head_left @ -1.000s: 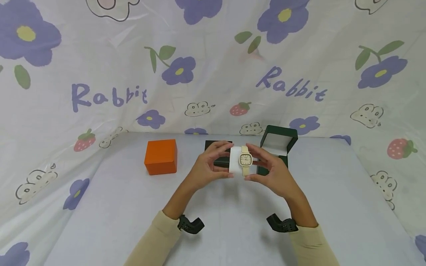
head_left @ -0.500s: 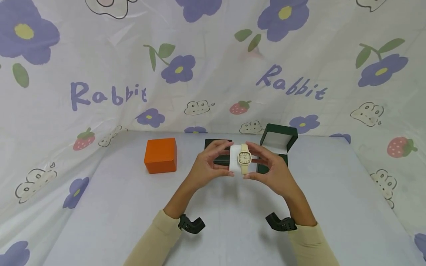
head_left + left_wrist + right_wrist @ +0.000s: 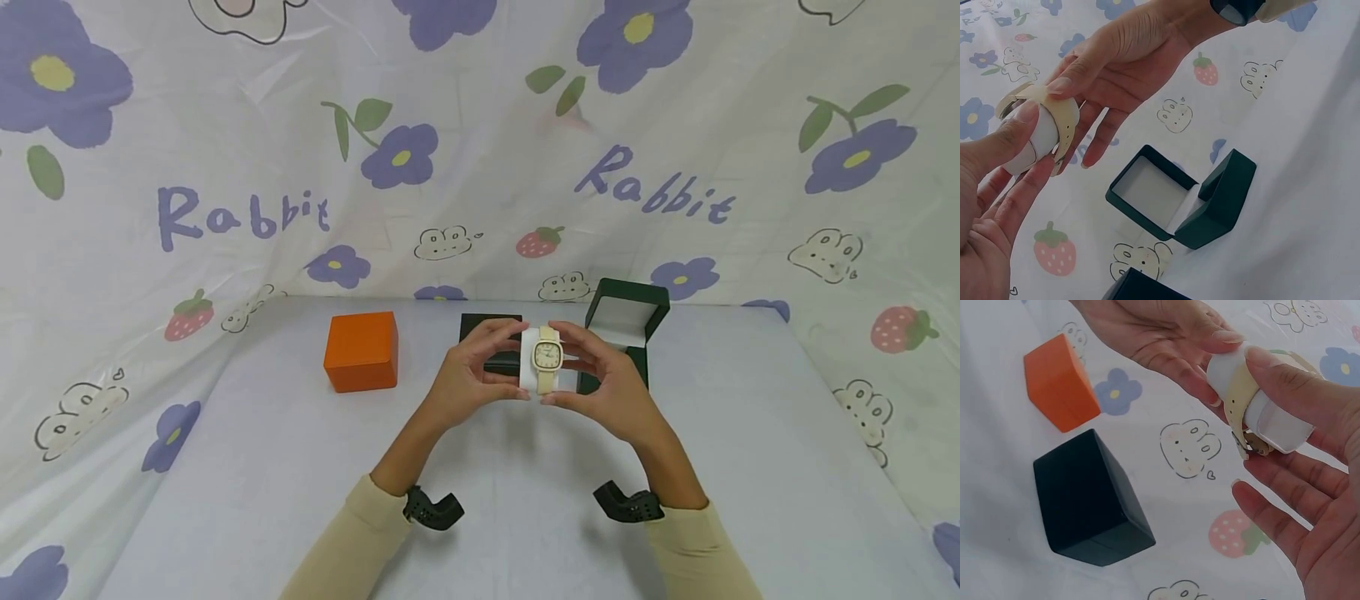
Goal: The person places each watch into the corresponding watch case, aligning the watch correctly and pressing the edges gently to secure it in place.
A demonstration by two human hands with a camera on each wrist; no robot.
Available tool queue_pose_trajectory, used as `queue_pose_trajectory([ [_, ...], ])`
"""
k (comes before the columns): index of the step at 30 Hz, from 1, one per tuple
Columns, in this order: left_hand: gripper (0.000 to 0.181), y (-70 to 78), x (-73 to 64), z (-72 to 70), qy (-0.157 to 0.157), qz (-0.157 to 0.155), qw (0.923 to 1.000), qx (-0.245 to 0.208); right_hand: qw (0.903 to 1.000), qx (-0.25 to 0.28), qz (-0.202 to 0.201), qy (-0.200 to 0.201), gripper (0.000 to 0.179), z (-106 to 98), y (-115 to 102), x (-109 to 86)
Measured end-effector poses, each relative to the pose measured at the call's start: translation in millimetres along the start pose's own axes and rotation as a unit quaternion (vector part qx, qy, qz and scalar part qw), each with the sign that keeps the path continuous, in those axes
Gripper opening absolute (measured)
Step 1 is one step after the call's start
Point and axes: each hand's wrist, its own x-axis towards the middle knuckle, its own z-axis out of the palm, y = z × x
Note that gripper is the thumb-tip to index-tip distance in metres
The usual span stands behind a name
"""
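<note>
A cream-strapped wristwatch with a squarish dial wraps a white watch cushion, both held up over the table. My left hand grips the cushion's left end between thumb and fingers. From the other side my right hand pinches the watch, thumb at the lower strap and fingertips at the upper. In the right wrist view the strap circles the cushion, with the cushion's white end sticking out past it. The buckle area is partly hidden by fingers.
Behind my right hand a dark green box stands with its lid raised. A closed dark box sits behind my left hand, and an orange box lies farther left. A patterned sheet hangs at the back.
The watch has shifted left along the cushion, nearer my left hand, and my right hand has moved slightly left with it. More of the cushion now shows to the watch's right.
</note>
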Motion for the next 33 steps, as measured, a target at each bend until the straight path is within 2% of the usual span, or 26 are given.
queue_pose_trajectory([
  [10,0.083,2.8,-0.8,-0.3,-0.003,0.004,1.0,-0.005,1.0,0.001,0.0,-0.002,0.087,1.2,-1.5,-0.1],
  [17,0.081,2.7,-0.9,-0.8,-0.005,0.006,1.0,-0.002,0.999,0.042,0.013,0.006,0.072,2.0,-1.0,-0.7],
  [21,0.081,3.0,-0.8,-1.3,-0.004,0.01,0.9999,0.003,0.9979,0.061,0.016,0.01,0.071,3.6,-1.6,0.1],
  [33,0.081,8.0,1.1,1.4,0.003,-0.015,0.9999,0.005,0.9979,0.063,0.001,0.016,0.073,6.6,-0.5,1.0],
])
